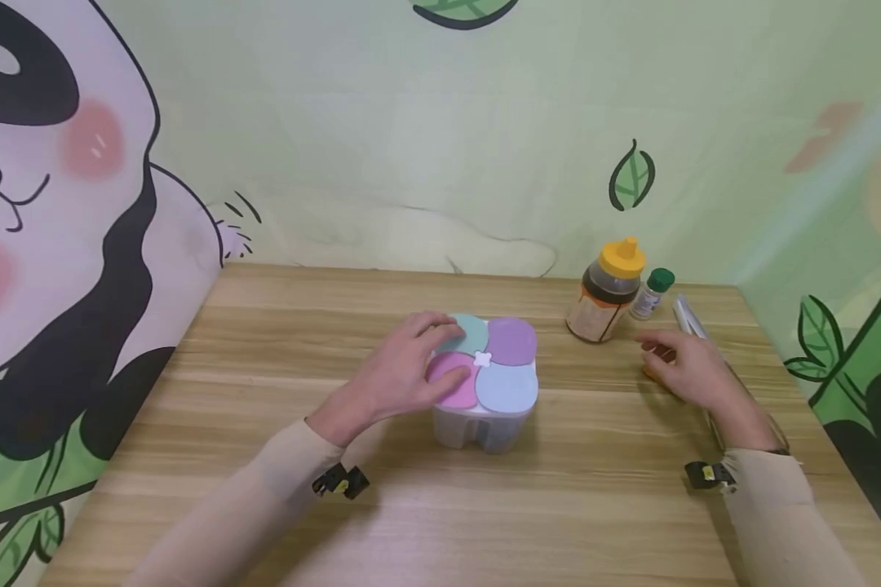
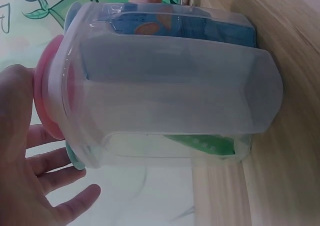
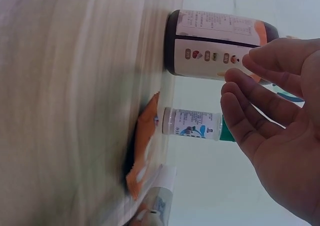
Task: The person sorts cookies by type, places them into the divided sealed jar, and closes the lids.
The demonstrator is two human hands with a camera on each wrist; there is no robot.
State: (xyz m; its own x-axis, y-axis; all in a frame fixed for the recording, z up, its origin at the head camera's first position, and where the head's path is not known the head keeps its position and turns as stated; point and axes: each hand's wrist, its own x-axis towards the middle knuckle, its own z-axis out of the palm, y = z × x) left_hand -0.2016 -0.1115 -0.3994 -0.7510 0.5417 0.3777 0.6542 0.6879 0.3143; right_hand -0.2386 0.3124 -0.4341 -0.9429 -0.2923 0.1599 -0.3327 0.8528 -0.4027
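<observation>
A clear four-compartment box [image 2: 180,95] stands on the table, its lid [image 1: 506,387] covered by pink, teal, purple and blue petal flaps. My left hand [image 1: 400,367] rests on the lid, thumb over the pink flap and fingers by the teal one. Through the walls show a blue printed packet [image 2: 220,30] and something green [image 2: 210,143]. Off to the right, my right hand [image 1: 686,371] hovers with loosely bent fingers and holds nothing. Near it on the table lies a small orange packet [image 3: 144,143], partly hidden by the hand in the head view.
Beyond the right hand stand a dark bottle with a yellow spout cap [image 1: 595,314] and a small green-capped bottle [image 1: 648,302]. A long shiny wrapped item [image 1: 690,316] lies at the table's right side. A wall cloth with panda drawings hangs behind.
</observation>
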